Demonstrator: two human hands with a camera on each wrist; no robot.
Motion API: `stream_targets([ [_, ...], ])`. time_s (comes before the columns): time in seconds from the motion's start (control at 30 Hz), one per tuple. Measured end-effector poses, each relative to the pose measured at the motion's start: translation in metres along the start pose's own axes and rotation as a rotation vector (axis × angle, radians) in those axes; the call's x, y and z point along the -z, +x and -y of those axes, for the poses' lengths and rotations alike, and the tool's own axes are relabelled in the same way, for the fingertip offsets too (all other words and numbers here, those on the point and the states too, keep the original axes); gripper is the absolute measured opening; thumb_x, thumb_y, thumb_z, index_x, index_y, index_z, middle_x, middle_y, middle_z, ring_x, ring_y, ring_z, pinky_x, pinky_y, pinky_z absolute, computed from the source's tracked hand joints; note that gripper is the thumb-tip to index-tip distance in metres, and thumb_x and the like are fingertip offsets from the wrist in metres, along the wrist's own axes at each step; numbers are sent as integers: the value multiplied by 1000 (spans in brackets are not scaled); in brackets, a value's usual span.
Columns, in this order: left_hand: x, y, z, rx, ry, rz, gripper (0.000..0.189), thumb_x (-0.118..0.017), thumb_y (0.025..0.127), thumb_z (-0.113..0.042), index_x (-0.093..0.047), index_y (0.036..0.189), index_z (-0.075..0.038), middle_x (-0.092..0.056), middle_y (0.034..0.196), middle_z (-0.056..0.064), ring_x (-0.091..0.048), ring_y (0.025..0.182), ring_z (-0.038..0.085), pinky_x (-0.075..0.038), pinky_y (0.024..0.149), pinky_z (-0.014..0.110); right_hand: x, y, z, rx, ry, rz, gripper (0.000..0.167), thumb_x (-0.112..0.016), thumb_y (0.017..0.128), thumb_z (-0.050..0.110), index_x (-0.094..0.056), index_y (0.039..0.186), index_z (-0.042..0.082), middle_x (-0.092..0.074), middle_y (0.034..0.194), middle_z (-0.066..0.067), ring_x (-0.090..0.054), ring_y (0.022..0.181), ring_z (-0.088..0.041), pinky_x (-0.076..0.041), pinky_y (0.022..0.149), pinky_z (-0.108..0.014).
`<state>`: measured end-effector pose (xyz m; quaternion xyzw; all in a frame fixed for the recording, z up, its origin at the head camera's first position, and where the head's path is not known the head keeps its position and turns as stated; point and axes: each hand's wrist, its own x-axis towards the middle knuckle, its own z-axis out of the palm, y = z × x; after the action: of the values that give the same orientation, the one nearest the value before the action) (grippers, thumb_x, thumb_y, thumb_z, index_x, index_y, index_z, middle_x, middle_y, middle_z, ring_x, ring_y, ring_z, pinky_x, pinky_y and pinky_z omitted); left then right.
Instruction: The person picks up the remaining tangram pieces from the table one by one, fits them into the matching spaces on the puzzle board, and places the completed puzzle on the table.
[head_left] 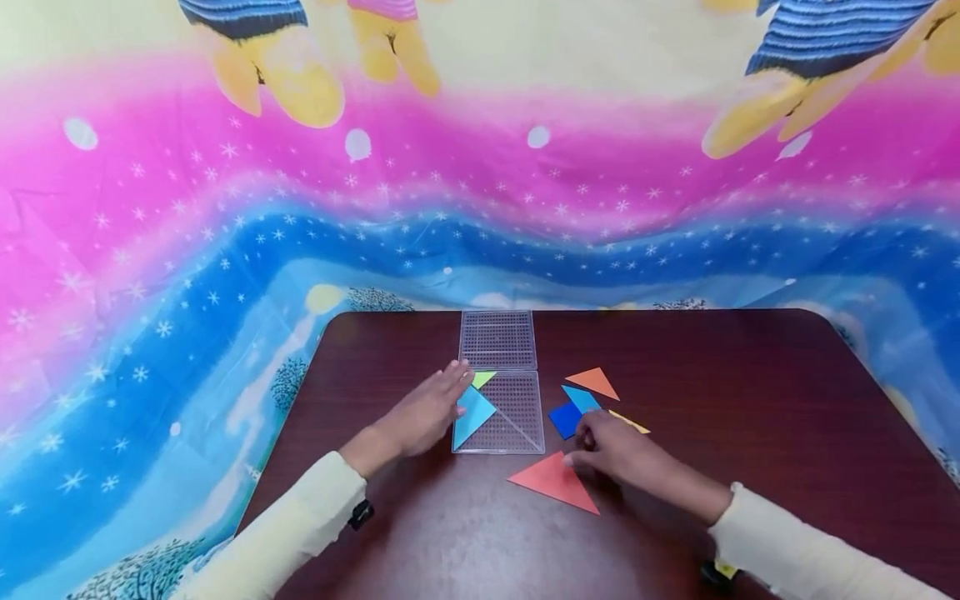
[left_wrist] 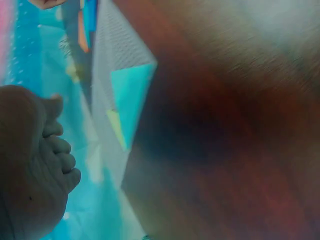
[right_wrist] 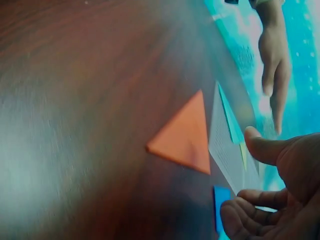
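My left hand (head_left: 423, 412), fingers extended, is at the left edge of a clear hinged plastic case (head_left: 517, 392). In the case's near half lie a light blue triangle (head_left: 474, 417) and a partly covered yellow-green triangle (head_left: 483, 379). My right hand (head_left: 626, 450) hovers over loose tangram pieces, thumb and fingers apart in the right wrist view, holding nothing visible. Near it are a large red-orange triangle (right_wrist: 185, 137), a dark blue square (head_left: 564, 420), a light blue piece (head_left: 581, 398) and a yellow piece (head_left: 630, 422), partly hidden by the hand.
An orange triangle (head_left: 595, 382) lies farther back, right of the case. The case's lidlike far half (head_left: 498, 340) reaches the back edge of the dark wooden table (head_left: 405, 533). A printed cloth (head_left: 480, 183) hangs behind the table.
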<state>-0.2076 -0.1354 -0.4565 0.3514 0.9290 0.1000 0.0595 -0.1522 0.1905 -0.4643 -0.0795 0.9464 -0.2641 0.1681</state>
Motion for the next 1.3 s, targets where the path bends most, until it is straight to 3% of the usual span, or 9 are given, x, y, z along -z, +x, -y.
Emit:
stream_targets([
  [0.13, -21, -1, -3, -23, -39, 83, 71, -47, 110, -36, -18, 163, 0, -12, 172, 19, -12, 161, 33, -19, 130, 48, -20, -1, 6, -3, -41, -18, 43, -88, 80, 38, -62, 100, 9, -53, 88, -2, -49, 79, -15, -46, 63, -29],
  [0.27, -37, -3, -4, -54, -67, 118, 79, -53, 107, -40, -15, 163, 0, -10, 172, 20, -10, 161, 32, -17, 130, 45, -37, -2, 8, -6, -114, -56, 53, -91, 74, 42, -64, 103, 7, -55, 93, -3, -51, 84, -16, -51, 72, -31],
  [0.43, -45, -4, -1, -101, -64, 128, 76, -56, 106, -36, -21, 161, 2, -11, 172, 21, -13, 160, 35, -20, 130, 47, -53, -4, 13, 20, -199, -109, 70, -94, 67, 47, -65, 112, 3, -52, 95, -5, -50, 85, -17, -48, 72, -31],
  [0.63, -48, -4, 2, -79, -79, 173, 70, -53, 108, -33, -23, 162, -2, -10, 173, 15, -10, 161, 30, -23, 129, 44, -61, -4, 18, 33, -211, -142, 69, -97, 66, 40, -63, 113, 0, -51, 96, -6, -47, 85, -18, -45, 72, -31],
  [0.83, -49, -2, 5, -72, -85, 190, 67, -53, 108, -32, -24, 162, -4, -10, 174, 12, -10, 161, 26, -23, 129, 44, -62, -2, 18, 14, -145, -173, 70, -100, 62, 33, -60, 108, -1, -50, 92, -7, -46, 85, -18, -43, 72, -32],
  [1.0, -49, -2, 7, -74, -97, 185, 67, -52, 108, -31, -23, 162, -4, -9, 174, 12, -9, 161, 27, -23, 129, 45, -62, -1, 16, -19, -13, -180, 67, -99, 64, 22, -54, 112, 5, -58, 91, -5, -52, 82, -16, -49, 71, -30],
  [1.17, -51, -3, 9, -73, -99, 175, 67, -53, 108, -31, -24, 162, -3, -9, 174, 12, -9, 161, 28, -23, 129, 45, -57, -1, 9, 7, 88, -208, 48, -90, 76, 11, -61, 114, 8, -65, 85, -1, -54, 72, -12, -50, 64, -27],
  [1.3, -52, -4, 8, -66, -103, 172, 67, -53, 108, -32, -25, 162, -4, -10, 174, 11, -10, 161, 27, -23, 129, 45, -50, -2, 3, 2, 121, -199, 30, -82, 86, 10, -69, 113, 11, -67, 84, 3, -54, 73, -11, -49, 67, -27],
])
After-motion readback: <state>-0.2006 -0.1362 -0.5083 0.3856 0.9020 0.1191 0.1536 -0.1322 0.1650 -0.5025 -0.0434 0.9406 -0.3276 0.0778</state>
